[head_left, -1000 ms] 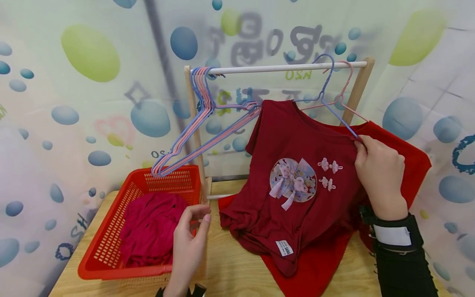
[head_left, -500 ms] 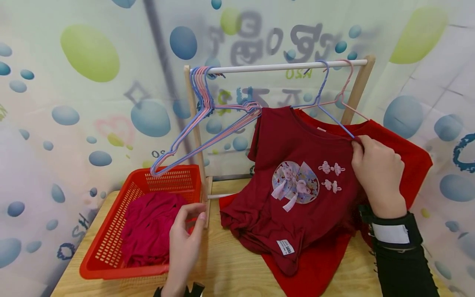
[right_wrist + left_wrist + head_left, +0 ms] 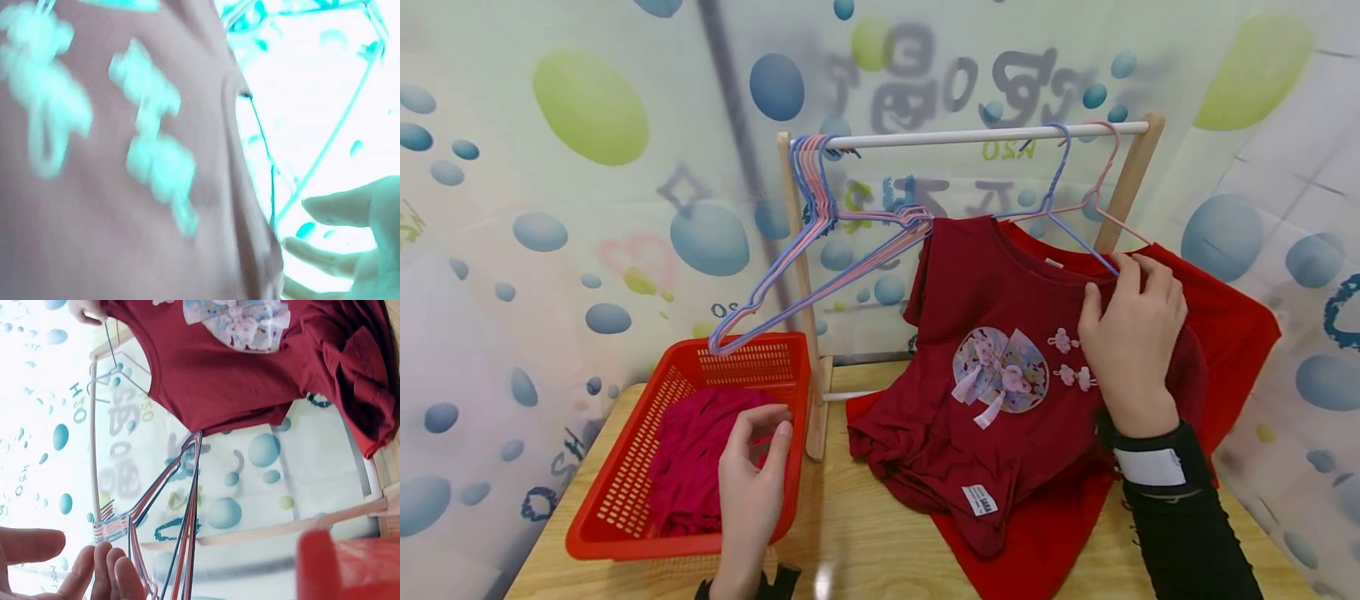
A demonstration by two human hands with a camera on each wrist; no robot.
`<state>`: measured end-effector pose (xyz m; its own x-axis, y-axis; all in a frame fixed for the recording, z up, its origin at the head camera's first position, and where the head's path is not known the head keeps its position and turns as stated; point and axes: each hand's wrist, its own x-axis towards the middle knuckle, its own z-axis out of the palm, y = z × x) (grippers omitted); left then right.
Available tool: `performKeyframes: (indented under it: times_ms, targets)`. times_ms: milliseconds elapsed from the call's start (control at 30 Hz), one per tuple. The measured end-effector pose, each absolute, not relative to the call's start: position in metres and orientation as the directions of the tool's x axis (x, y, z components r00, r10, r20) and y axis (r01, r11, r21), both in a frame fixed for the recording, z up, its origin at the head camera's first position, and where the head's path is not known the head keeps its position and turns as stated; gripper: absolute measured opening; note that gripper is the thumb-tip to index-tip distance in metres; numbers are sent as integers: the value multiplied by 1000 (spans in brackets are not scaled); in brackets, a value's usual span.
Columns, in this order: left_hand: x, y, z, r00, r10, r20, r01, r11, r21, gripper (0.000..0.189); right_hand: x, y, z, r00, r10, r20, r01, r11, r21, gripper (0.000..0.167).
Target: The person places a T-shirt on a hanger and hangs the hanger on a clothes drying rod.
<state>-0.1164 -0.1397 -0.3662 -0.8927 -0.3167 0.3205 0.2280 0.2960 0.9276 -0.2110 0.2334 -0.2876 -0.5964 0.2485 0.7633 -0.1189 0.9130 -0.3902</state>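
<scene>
A dark red T-shirt [image 3: 1000, 292] with a round floral patch and pink knot trims hangs on a blue hanger [image 3: 1048, 202] hooked over the rack's rod [image 3: 940, 139]. My right hand [image 3: 1135, 333] is at its right shoulder, fingertips close to the hanger's arm. The right wrist view shows the thumb and fingers [image 3: 325, 256] spread apart beside the shirt's edge, pinching nothing. Behind it, a brighter red garment [image 3: 1232, 333] hangs from a pink hanger [image 3: 1101, 187]. My left hand [image 3: 751, 475] hovers by the basket's right side, fingers loosely bent and holding nothing.
Several blue and pink hangers [image 3: 814, 175] are bunched at the rod's left end. A red plastic basket [image 3: 647, 547] with crumpled magenta cloth [image 3: 692, 458] stands left on the wooden table [image 3: 857, 508]. The rack's wooden left post [image 3: 805, 308] rises beside it.
The blue hanger's hook came down onto the rod, and the shirt settled slightly lower. My right hand has loosened from the shoulder and moved left; my left hand drifted left.
</scene>
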Motion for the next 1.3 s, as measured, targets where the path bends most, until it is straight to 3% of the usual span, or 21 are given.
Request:
performKeyframes:
  times_ms: [233, 367, 733, 833, 933, 1100, 1300]
  targets:
    - [-118, -149, -365, -873, -367, 322, 210, 313, 926, 17, -233, 188, -297, -504, 137, 853, -279, 908, -311, 36]
    - [-118, -153, -363, -866, -381, 323, 204, 320, 925, 18, -252, 160, -300, -511, 81, 856, -347, 891, -292, 33]
    - [-118, -159, -364, -855, -396, 334, 213, 319, 924, 19, -291, 58, -307, -607, -94, 789, -471, 842, -262, 24]
    - [-118, -159, -364, -856, -396, 332, 215, 311, 926, 19, -293, 28, -303, -648, -139, 749, -541, 776, -323, 27]
    - [-119, -159, -363, -855, -397, 332, 220, 303, 927, 19, -293, -1, -297, -728, -181, 662, -588, 662, -466, 32]
    - [-120, -158, -362, -857, -396, 330, 222, 295, 929, 19, -293, -31, -289, -847, -163, 506, -507, 534, -677, 43]
    - [-119, -160, -362, -857, -401, 322, 212, 296, 931, 18, -293, -46, -291, -860, -143, 491, -495, 470, -730, 40]
